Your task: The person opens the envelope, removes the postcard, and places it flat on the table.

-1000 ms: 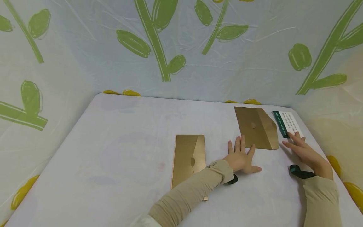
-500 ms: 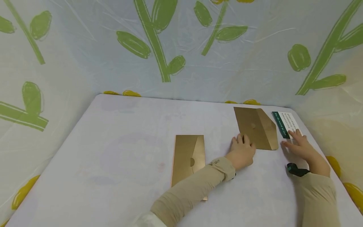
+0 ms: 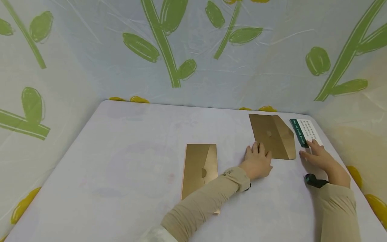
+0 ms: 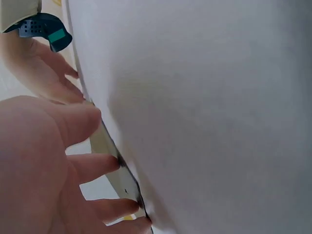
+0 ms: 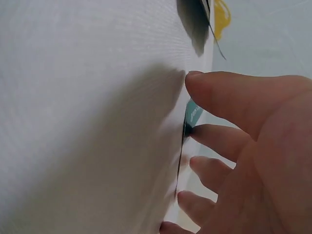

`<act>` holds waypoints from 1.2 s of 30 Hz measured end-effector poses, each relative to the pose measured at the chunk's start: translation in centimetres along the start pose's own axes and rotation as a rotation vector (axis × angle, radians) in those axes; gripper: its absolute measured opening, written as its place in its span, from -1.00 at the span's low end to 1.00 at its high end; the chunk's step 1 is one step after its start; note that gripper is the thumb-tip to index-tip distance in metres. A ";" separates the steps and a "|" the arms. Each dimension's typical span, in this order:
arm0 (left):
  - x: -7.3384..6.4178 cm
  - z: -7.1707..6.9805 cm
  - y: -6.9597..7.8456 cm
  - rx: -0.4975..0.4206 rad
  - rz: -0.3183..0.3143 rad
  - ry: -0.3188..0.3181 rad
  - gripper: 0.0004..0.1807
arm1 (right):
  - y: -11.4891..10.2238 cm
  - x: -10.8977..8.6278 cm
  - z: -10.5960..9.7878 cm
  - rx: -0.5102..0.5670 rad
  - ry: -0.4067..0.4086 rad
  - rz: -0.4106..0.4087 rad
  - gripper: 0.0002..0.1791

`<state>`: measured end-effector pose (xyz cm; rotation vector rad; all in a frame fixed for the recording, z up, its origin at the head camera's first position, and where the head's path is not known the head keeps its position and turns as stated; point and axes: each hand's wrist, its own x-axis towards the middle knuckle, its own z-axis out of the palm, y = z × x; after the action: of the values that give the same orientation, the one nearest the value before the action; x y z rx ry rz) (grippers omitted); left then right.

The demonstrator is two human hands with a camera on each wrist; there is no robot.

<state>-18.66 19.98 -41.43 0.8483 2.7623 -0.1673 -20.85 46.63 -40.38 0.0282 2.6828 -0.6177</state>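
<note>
The left hand (image 3: 257,165), spread wide a second ago beside the far gold envelope (image 3: 266,132), now has its fingers drawn in and bent, with the tips at that envelope's near left corner; this suggests a shift from resting to steadying or feeling for the edge. The envelope itself lies flat in the same place toward the worktop's (image 3: 121,151) far right, apparently not yet lifted. The left grip is loose: the left wrist view shows the thumb apart from the fingers, pinching nothing. The right hand (image 3: 328,164) is relaxed too, fingers parted, touching the near end of the card (image 3: 306,129) without clasping it. The nearer gold envelope (image 3: 195,168) lies partly behind the left sleeve (image 3: 199,206).
</note>
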 end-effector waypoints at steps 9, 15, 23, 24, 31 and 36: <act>-0.7 -2.0 -3.7 -0.029 0.057 0.122 -0.38 | -1.9 -1.0 -1.2 -0.003 0.194 -0.104 -0.14; -3.1 -4.6 -8.8 -0.060 0.053 0.142 -0.33 | -6.5 -2.7 -2.0 0.016 0.327 -0.240 -0.19; -7.8 -5.7 -14.4 0.001 0.030 0.218 -0.30 | -14.0 -6.1 -1.2 -0.024 0.465 -0.460 -0.25; -8.5 -5.7 -14.9 0.007 0.032 0.232 -0.30 | -14.8 -6.4 -0.9 -0.016 0.473 -0.487 -0.25; -13.4 -4.7 -18.0 0.008 0.032 0.316 -0.31 | -20.4 -8.3 1.8 -0.044 0.452 -0.594 -0.15; -15.7 -2.2 -19.5 0.011 0.049 0.384 -0.34 | -23.2 -8.9 4.5 -0.106 0.438 -0.644 -0.09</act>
<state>-17.57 -4.11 -34.42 1.0465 3.0892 -0.0100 -13.42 24.36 -31.16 -0.8496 3.1411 -0.7101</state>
